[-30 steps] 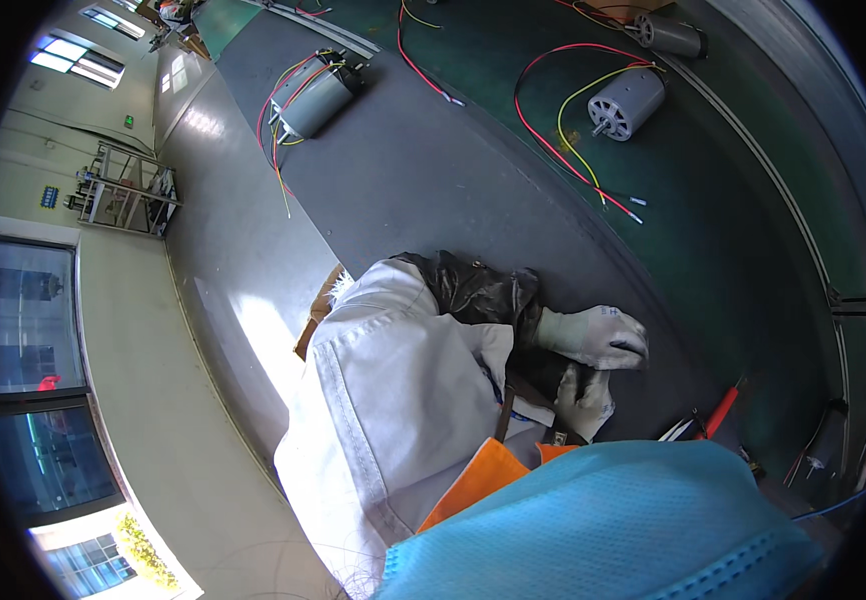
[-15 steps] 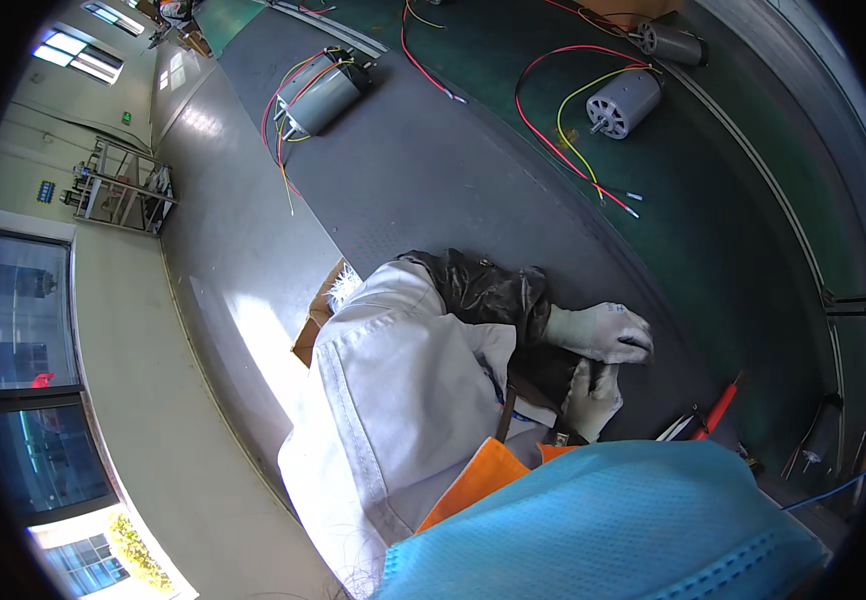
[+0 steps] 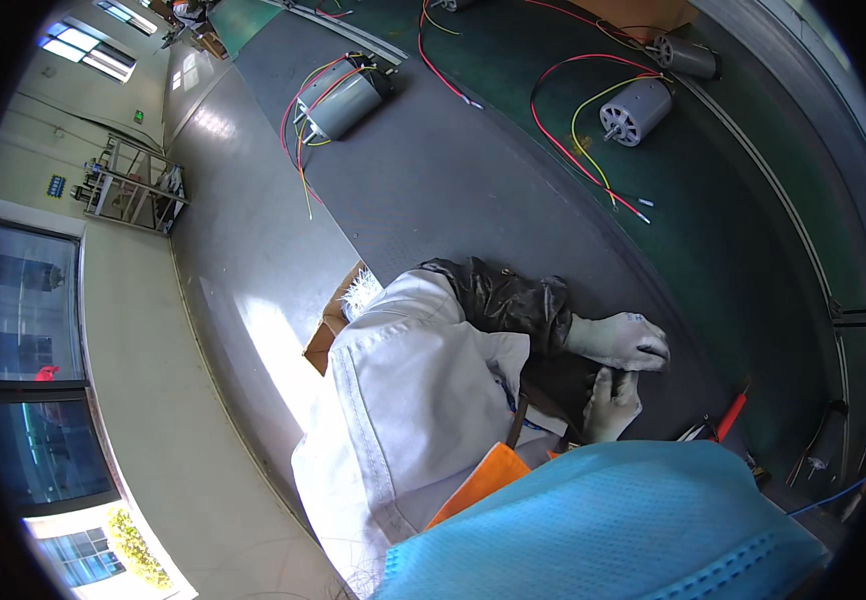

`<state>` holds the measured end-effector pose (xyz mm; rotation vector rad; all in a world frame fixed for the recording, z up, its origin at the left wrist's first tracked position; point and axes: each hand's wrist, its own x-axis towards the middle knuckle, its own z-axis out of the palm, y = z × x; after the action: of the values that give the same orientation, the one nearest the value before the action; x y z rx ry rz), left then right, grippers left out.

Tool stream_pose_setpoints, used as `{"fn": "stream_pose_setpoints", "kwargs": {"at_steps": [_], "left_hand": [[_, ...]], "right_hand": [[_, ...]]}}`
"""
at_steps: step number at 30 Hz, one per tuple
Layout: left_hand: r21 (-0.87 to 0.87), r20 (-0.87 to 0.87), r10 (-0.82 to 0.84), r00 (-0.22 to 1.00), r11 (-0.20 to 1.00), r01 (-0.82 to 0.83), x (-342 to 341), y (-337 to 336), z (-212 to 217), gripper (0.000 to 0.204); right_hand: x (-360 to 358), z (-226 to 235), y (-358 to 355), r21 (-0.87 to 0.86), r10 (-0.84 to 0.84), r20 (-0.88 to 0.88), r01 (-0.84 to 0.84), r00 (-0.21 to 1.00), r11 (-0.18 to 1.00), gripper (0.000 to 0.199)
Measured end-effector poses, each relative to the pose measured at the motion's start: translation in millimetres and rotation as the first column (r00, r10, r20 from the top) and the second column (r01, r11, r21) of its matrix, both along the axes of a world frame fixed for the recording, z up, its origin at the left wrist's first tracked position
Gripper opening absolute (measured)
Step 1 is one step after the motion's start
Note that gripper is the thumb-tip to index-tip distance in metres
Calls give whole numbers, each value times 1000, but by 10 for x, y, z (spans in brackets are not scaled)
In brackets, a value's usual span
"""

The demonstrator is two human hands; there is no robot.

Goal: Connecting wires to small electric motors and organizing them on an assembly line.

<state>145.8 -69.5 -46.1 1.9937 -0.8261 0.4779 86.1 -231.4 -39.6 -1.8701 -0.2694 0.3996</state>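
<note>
Your white-gloved left hand (image 3: 625, 342) and white-gloved right hand (image 3: 612, 406) meet, fingers curled—on what, if anything, I cannot tell—and a rightward swing could knock the slim red-handled tool (image 3: 730, 418) lying near right.

The gloves (image 3: 618, 340) are white, the sleeve cover (image 3: 513, 303) black, the motors (image 3: 636, 112) grey, their wires (image 3: 534, 108) red and yellow.

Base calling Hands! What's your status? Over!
Left gloved hand close beside right gloved hand; any held thing hidden. Red-handled tool lies nearby. Blue face mask blocks lower view.
</note>
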Motion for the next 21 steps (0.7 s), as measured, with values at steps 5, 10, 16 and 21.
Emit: {"fn": "stream_pose_setpoints", "kwargs": {"at_steps": [5, 10, 16, 21], "left_hand": [[54, 71, 26, 997, 998, -30, 18, -32, -38, 19], [91, 92, 68, 993, 993, -77, 43, -46, -101, 19], [54, 148, 129, 981, 989, -138, -1, 16, -130, 21], [48, 244, 239, 940, 965, -257, -38, 24, -120, 33]], "right_hand": [[10, 67, 9, 22, -19, -17, 19, 1000, 1000, 18], [46, -8, 3, 59, -61, -80, 66, 995, 996, 17], [-7, -92, 58, 201, -237, -158, 266, 958, 943, 18], [185, 130, -79, 363, -381, -163, 414, 910, 835, 29]]}}
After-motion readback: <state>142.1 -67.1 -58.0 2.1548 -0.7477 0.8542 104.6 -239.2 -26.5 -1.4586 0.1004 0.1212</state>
